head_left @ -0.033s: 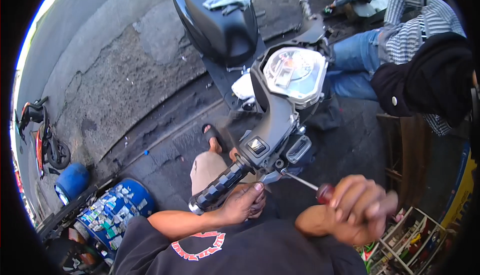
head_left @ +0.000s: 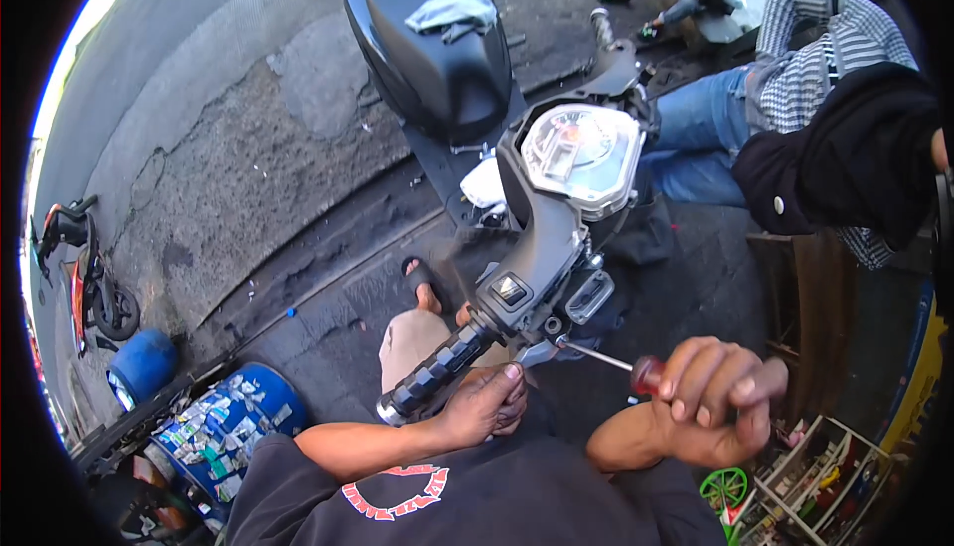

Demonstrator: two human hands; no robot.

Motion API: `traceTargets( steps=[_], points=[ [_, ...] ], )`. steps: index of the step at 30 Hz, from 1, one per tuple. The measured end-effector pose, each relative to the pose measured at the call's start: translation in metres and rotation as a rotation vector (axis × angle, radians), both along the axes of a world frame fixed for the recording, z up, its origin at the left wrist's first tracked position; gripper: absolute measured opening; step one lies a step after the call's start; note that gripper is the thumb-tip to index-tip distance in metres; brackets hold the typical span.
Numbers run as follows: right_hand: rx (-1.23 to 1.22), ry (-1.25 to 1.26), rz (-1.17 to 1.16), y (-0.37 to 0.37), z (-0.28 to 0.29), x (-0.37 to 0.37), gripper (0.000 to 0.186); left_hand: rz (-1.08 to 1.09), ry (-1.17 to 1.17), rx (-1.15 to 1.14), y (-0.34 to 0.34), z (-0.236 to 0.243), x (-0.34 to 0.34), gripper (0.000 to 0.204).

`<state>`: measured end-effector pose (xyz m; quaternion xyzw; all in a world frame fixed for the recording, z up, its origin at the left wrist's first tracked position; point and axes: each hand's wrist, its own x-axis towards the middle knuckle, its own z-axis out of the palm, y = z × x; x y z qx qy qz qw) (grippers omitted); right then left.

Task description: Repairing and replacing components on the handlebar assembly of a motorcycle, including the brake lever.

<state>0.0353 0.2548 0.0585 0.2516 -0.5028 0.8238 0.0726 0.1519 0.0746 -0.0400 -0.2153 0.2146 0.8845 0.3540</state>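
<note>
Beside the scooter's handlebar [head_left: 547, 238], the left hand [head_left: 485, 409] is closed, thumb uppermost and fingers folded in, on the outer part of a silver lever [head_left: 540, 353], whose end is hidden. It sits just beside the black rubber grip [head_left: 437, 372]. Well to its right, the right hand [head_left: 723, 397] curls its fingers round the back of a screwdriver's red handle [head_left: 648, 375]. The thin metal shaft [head_left: 598, 355] slants up and leftward, its tip at the fitting by the lever's inner end; how it seats there is too small to tell. Just above lies an oblong metal-rimmed reservoir [head_left: 589, 296], and farther up a clear-covered instrument cluster [head_left: 581, 154]. Beyond, a pale cloth [head_left: 452, 14] rests on a black seat [head_left: 437, 69]. At lower left stands a blue drum [head_left: 278, 402] covered in stickers; at lower right, a rack [head_left: 785, 494] holds assorted small items.
</note>
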Motion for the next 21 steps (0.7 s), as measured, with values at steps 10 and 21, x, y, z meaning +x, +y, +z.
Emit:
traceTargets(
  steps=[10,21],
  points=[
    [0.072,0.048,0.583,-0.009,0.038,-0.018,0.034,-0.001,0.023,-0.059,0.001,-0.002,0.002,0.044],
    [1.723,0.319,0.304,0.011,0.129,0.001,0.04,0.007,0.033,-0.008,0.002,-0.009,0.005,0.041]
  ],
)
